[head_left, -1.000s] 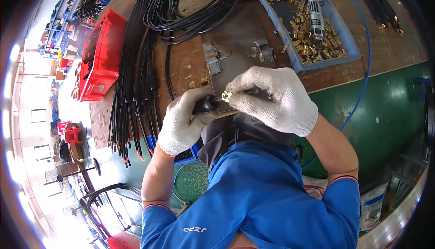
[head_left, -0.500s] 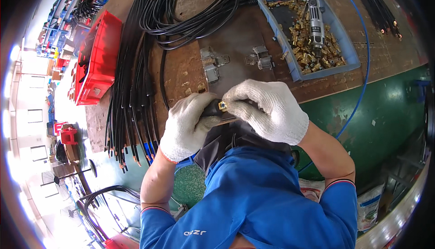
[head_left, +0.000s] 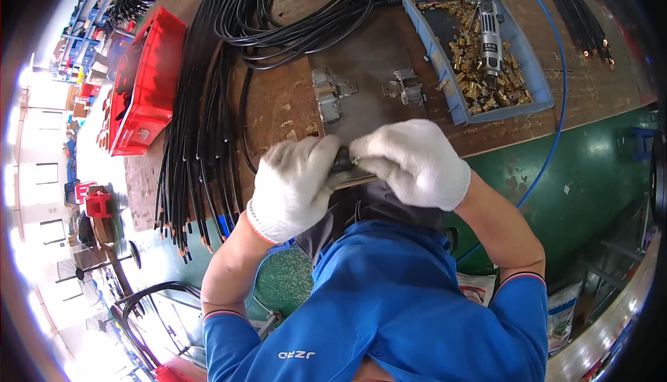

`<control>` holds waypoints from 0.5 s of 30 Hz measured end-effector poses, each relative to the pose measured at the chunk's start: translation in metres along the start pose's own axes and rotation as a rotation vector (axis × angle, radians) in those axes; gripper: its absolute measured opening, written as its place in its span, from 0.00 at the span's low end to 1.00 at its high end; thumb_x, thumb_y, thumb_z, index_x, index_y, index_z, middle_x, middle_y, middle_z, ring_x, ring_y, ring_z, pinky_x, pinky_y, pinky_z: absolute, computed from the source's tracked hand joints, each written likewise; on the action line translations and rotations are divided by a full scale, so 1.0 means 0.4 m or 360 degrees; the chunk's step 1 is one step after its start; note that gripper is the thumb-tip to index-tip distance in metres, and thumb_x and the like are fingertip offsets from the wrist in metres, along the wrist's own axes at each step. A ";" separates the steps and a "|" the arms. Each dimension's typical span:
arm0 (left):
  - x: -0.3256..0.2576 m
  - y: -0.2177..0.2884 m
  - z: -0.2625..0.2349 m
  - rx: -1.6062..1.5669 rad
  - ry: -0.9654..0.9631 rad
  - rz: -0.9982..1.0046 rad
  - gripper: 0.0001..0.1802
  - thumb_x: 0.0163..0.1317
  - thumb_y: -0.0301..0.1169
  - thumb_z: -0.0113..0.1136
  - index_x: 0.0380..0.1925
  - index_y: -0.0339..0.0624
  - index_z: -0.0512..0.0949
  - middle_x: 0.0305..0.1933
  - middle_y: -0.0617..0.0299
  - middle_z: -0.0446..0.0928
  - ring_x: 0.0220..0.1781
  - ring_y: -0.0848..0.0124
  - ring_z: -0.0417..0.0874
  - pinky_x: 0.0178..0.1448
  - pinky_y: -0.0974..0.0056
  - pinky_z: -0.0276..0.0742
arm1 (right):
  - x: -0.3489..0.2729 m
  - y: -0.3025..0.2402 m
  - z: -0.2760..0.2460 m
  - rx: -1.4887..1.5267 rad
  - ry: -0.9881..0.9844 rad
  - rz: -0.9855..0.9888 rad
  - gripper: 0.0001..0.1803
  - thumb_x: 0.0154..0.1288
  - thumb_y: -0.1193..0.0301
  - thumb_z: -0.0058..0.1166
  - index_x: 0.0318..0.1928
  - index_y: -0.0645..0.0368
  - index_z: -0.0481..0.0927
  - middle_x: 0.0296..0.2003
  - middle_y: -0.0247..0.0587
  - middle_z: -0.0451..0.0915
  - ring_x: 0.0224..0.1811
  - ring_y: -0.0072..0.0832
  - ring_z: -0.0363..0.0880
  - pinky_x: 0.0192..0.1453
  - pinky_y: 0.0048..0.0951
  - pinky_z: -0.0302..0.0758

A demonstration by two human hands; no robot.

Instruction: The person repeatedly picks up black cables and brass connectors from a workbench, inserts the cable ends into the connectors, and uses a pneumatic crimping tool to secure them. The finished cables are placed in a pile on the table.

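Our left hand [head_left: 295,186] grips the black hose end [head_left: 340,163] tightly. Our right hand [head_left: 415,161] (gloved too) pinches its fitting, fingers closed, near the blue tray [head_left: 535,83].

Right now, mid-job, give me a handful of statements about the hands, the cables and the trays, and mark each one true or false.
1. Both hands wear white knit gloves. True: the left hand and right hand are gloved.
2. The hands are far apart. False: they meet around a black cable end.
3. The blue tray holds brass fittings. True: brass fittings fill it.
4. The power screwdriver lies in the red bin. False: the power screwdriver lies in the blue tray; the red bin sits to the left.
5. The black cables are coiled on the floor. False: the black cables lie on the wooden bench.
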State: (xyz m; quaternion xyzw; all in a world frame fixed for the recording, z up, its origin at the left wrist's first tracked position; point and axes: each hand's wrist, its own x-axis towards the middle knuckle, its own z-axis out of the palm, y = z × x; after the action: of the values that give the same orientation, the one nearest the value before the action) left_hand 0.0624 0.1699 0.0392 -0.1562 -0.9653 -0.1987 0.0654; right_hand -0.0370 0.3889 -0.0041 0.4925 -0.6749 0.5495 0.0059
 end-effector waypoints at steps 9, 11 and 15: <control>0.061 -0.088 -0.064 -0.0037 0.0045 -0.0155 0.27 0.67 0.32 0.70 0.62 0.36 0.73 0.39 0.40 0.86 0.41 0.43 0.90 0.45 0.43 0.85 | 0.135 0.002 0.065 0.0115 0.0109 0.0424 0.13 0.79 0.64 0.61 0.51 0.61 0.79 0.35 0.53 0.88 0.39 0.50 0.90 0.43 0.44 0.82; 0.061 -0.100 -0.078 0.0060 0.0181 -0.0132 0.31 0.63 0.30 0.72 0.65 0.38 0.73 0.42 0.43 0.86 0.43 0.44 0.89 0.48 0.45 0.84 | 0.167 -0.005 0.096 0.0166 0.0116 0.0487 0.15 0.77 0.62 0.63 0.51 0.62 0.80 0.35 0.52 0.88 0.38 0.45 0.91 0.44 0.44 0.82; 0.042 -0.060 -0.071 0.0544 0.0956 0.0190 0.28 0.60 0.29 0.76 0.61 0.40 0.79 0.47 0.52 0.87 0.46 0.52 0.88 0.54 0.52 0.83 | 0.213 0.031 0.100 0.0732 0.0287 0.0966 0.16 0.77 0.61 0.65 0.48 0.63 0.83 0.30 0.38 0.86 0.26 0.22 0.82 0.32 0.28 0.78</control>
State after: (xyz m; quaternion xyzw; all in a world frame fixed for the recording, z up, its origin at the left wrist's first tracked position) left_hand 0.0404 0.1422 0.0596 -0.1338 -0.9115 -0.0672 0.3830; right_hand -0.0679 0.3021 0.0176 0.2087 -0.6458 0.7042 -0.2082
